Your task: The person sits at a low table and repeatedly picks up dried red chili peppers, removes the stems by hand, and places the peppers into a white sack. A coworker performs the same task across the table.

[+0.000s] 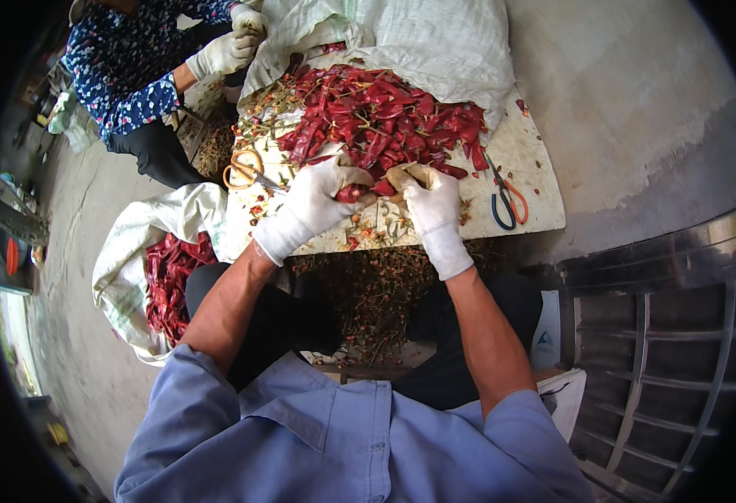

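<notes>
Both my hands wear white knit gloves with stained fingertips and are close together over the near part of the board. Curled in the fingers of my left hand point(318, 201) is a dried red chili pepper point(350, 193). My right hand point(432, 196) pinches a red chili piece point(383, 187) at the gap between the hands. Whether the two red parts are joined is hidden by the fingers. Just beyond lies a heap of dried red chilies point(380, 116), some with pale stems. Loose seeds and stem bits point(374, 226) are scattered below my hands.
Orange-handled scissors point(242, 170) lie left on the white board point(541, 207); scissors with blue and orange handles point(507, 204) lie right. A woven sack point(431, 44) covers the far side. Another sack point(123, 251) holds chilies. A gloved co-worker point(129, 82) sits far left. Stems litter the floor point(368, 302).
</notes>
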Available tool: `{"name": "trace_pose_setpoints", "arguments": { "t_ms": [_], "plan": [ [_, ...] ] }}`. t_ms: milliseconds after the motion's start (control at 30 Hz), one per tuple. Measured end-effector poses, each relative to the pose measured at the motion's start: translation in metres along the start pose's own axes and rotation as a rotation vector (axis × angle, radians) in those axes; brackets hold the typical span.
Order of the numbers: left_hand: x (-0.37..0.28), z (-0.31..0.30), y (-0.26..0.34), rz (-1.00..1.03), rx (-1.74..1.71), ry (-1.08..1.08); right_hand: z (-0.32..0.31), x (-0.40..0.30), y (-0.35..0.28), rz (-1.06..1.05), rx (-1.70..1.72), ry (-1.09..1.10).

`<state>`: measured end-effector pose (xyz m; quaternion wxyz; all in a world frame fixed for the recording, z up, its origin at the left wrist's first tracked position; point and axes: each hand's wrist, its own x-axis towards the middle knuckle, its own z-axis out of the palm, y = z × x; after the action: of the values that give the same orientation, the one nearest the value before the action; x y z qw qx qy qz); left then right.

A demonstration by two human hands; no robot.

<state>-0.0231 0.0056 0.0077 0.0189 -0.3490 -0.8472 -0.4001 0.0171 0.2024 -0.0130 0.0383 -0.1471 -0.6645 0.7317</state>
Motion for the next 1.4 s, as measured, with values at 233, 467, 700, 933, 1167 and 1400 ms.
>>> {"name": "trace_pose_setpoints", "arguments": {
  "t_ms": [233, 467, 700, 933, 1167, 1400],
  "plan": [
    [0.005, 0.004, -0.013, -0.086, -0.151, 0.064, 0.005, 0.0, 0.004, -0.349, -0.341, 0.019],
    [0.006, 0.005, -0.004, -0.363, -0.468, -0.143, 0.006, -0.013, -0.008, -0.559, -0.449, 0.018],
    [0.009, 0.024, -0.013, -0.125, -0.356, -0.116, 0.01, -0.016, -0.008, -0.552, -0.412, -0.001],
    [0.003, 0.02, -0.016, -0.031, -0.196, -0.132, 0.004, -0.005, -0.006, -0.112, 0.209, -0.059],
    [0.004, 0.012, -0.009, 0.274, -0.064, -0.177, -0.004, 0.006, 0.009, 0.141, 0.483, -0.062],
    [0.002, -0.005, -0.038, -0.268, -0.011, -0.264, -0.025, 0.005, -0.017, -0.063, 0.054, -0.036]
  ]
}}
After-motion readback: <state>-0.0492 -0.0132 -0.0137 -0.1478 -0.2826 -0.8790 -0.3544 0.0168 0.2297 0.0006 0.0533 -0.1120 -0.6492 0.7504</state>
